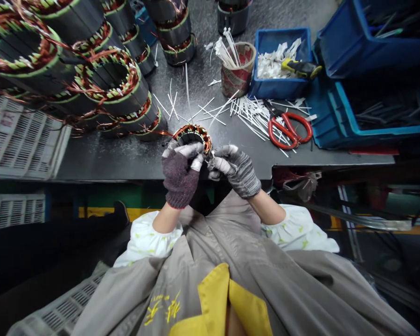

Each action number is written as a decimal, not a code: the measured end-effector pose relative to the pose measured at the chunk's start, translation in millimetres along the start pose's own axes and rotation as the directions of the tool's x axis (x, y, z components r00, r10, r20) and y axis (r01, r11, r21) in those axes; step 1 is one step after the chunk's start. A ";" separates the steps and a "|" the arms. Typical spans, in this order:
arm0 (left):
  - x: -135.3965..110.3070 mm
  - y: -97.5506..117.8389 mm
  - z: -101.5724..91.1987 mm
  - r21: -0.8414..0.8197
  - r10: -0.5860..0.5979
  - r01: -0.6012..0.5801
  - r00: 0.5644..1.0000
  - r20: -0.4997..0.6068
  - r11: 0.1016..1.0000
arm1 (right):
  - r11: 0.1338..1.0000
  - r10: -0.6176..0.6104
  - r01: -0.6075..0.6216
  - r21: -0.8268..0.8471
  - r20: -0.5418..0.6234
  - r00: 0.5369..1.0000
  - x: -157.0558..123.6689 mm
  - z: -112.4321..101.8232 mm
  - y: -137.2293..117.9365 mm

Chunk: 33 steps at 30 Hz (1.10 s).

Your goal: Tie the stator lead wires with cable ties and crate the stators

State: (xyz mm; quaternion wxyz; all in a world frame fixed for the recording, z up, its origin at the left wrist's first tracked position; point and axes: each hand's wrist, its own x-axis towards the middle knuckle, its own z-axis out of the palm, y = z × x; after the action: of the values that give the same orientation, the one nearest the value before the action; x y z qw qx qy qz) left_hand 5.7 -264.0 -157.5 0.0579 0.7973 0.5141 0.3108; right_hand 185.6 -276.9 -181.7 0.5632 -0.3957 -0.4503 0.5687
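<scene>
Copper-wound stator [206,139] sits near the front edge of the desk [126,161], just ahead of my left hand [181,171] and to the left of my right hand [235,169]. My left curls over its near rim, holding it; my right is drawn narrow beside it, though I cannot tell whether it pinches anything.

Workshop, industrial; assembly station for wound electrical parts. Evidence: dark worktop [101,156], scuffed. Copper-wound cores [117,100], many of one kind, stacked at left; one like core [207,140] at the front edge. White ties [248,109], loose and in a worn tub [236,81]. Red-handled cutters [291,130]. Blue plastic bins [345,58], at right. Slatted white crates [24,133]. Grey work garment [224,238], yellow-collared. Knitted gloves [180,179], worn. Green floor with yellow stripe [101,211].
</scene>
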 end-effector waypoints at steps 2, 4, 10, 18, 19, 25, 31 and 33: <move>0.7 1.4 -0.2 0.028 0.021 -0.019 0.996 -0.091 0.999 | 0.999 0.045 -0.045 -0.015 0.008 0.999 0.9 0.3 -4.2; 0.8 2.4 -1.4 0.053 0.045 -0.041 0.995 -0.089 0.998 | 0.996 0.046 -0.045 -0.078 0.016 0.999 2.8 -0.3 -6.1; 0.2 0.8 -8.0 0.067 0.118 -0.118 0.993 -0.008 0.991 | 0.979 -0.020 0.022 -0.204 0.013 1.000 11.7 -3.7 -3.0; 1.5 0.7 -8.7 0.110 0.106 -0.107 0.994 0.013 0.988 | 0.938 -0.136 0.146 -0.314 0.052 0.989 13.9 -5.2 -4.9; 1.6 1.3 -8.7 0.117 0.115 -0.115 0.993 0.007 0.986 | 0.928 -0.157 0.167 -0.333 0.059 0.986 15.4 -5.0 -3.0; -0.3 6.1 -12.4 0.135 0.112 -0.114 0.993 0.023 0.984 | 0.839 -0.270 0.295 -0.457 0.121 0.955 23.7 -14.6 7.0; -0.1 6.4 -9.9 0.116 0.120 -0.122 0.993 0.021 0.986 | 0.553 -0.345 0.461 -0.694 0.313 0.885 27.8 -17.8 -9.0; 1.0 7.2 -8.2 0.142 0.111 -0.111 0.994 0.008 0.984 | 0.508 -0.328 0.455 -0.731 0.324 0.887 27.8 -12.1 -20.7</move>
State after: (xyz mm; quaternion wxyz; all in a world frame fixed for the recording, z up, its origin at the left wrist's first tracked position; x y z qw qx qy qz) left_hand 7.0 -268.3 -147.5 -0.0162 0.8269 0.4897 0.2759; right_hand 201.6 -249.2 -163.6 0.4090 -0.4482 -0.7707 0.1946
